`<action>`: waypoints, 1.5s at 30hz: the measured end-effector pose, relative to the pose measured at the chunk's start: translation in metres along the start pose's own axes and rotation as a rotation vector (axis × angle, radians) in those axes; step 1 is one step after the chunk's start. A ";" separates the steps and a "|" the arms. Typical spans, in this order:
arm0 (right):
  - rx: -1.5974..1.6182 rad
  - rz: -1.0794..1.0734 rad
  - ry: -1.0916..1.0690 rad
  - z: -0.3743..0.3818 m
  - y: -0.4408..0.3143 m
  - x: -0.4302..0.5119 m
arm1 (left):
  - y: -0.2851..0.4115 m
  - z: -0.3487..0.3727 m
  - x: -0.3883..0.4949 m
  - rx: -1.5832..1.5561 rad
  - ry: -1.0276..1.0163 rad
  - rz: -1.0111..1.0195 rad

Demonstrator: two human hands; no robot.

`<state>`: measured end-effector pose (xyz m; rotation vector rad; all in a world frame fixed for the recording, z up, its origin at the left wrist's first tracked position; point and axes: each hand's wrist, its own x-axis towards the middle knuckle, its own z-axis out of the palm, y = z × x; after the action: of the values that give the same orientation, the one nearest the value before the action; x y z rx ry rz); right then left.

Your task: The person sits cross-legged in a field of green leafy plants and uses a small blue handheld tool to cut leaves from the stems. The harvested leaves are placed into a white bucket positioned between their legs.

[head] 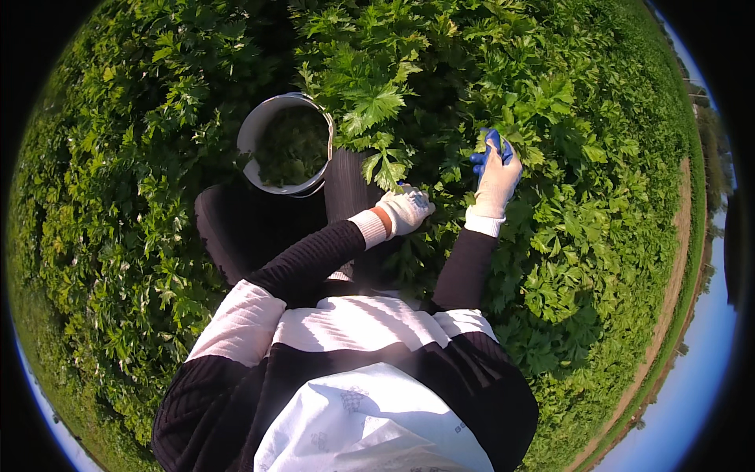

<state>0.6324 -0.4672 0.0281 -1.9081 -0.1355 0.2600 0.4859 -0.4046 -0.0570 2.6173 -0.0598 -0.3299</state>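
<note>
My left hand, in a pale knit work glove, is curled low among the plants in front of my lap. Its fingers point down and are mostly hidden, so any grip is unclear. A lobed, celery-like leaf overlaps its far side. My right hand wears a pale glove with blue-coated fingers. It reaches into the foliage to the right, fingers bent and partly spread, their tips against green leaves. Whether they pinch a stem cannot be made out. A white bucket stands beyond my left hand, with loose green leaves inside.
Dense leafy plants surround me on all sides. My dark-clad leg lies between the bucket and the plants by my left hand. A bare strip of ground runs along the field's right side.
</note>
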 end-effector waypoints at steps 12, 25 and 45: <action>-0.396 -0.600 -0.699 0.131 -0.060 -0.103 | -0.022 0.048 -0.003 0.111 0.153 0.024; -0.176 -0.224 0.059 0.116 0.026 0.129 | -0.005 0.009 -0.002 -0.044 0.037 0.017; -0.998 -0.057 -0.110 0.008 0.088 0.183 | -0.007 0.008 0.000 -0.020 0.032 0.054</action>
<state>0.8044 -0.4500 -0.0778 -2.8712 -0.4580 0.2841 0.4837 -0.4022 -0.0669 2.5947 -0.1159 -0.2680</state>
